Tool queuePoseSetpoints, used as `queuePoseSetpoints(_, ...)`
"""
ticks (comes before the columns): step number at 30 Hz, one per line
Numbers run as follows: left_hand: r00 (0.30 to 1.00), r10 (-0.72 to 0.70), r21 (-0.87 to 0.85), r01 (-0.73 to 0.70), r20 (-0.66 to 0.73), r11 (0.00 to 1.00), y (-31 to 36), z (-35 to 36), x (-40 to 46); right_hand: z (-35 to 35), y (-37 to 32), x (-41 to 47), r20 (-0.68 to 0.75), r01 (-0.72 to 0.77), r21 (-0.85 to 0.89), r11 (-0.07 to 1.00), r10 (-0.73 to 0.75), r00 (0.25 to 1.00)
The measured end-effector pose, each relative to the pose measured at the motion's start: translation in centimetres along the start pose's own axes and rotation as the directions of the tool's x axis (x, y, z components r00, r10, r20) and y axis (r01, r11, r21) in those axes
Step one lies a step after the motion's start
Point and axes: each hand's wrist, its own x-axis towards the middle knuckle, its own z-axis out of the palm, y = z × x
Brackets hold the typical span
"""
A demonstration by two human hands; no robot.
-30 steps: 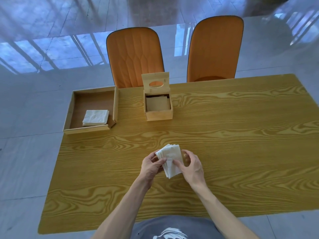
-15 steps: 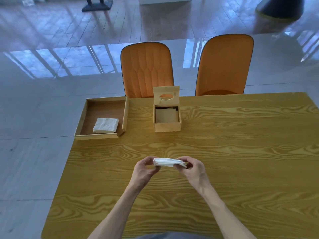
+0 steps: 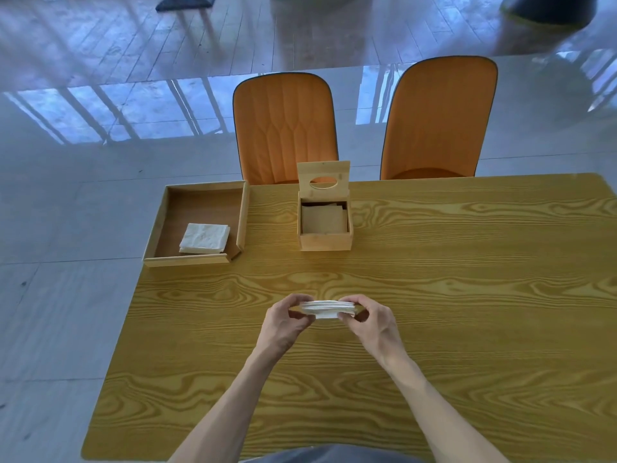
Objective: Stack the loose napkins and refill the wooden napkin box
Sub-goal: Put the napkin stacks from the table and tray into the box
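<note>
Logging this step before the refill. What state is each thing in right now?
Napkin box: lid up, open.
Held napkins: flat stack, off the table, pinched from both ends.
Tray: holds one napkin pile.
Left hand: gripping stack.
Right hand: gripping stack.

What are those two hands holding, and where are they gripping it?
A small stack of white napkins, held flat above the table. The left hand pinches its left end, the right hand its right end.

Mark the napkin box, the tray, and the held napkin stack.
napkin box (image 3: 325,242): head view, front wall.
tray (image 3: 187,261): head view, near rim.
held napkin stack (image 3: 329,309): head view, near edge of the layers, between left hand (image 3: 283,324) and right hand (image 3: 374,324).
</note>
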Motion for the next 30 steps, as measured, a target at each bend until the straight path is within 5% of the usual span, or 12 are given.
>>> queuePoseSetpoints(18,0.997,0.060,-0.083,-0.063,-0.041,0.995,3.3,-2.5,3.5,-2.8,-2.4,4.3,-0.024,-0.054,0.250,0.967,0.062,0.998)
queuePoseSetpoints(30,0.981,0.075,-0.077,-0.090,-0.178,0.993,10.5,-4.6,11.1,-5.4,-7.0,14.0,-0.171,0.029,0.100,0.995,-0.011,0.985)
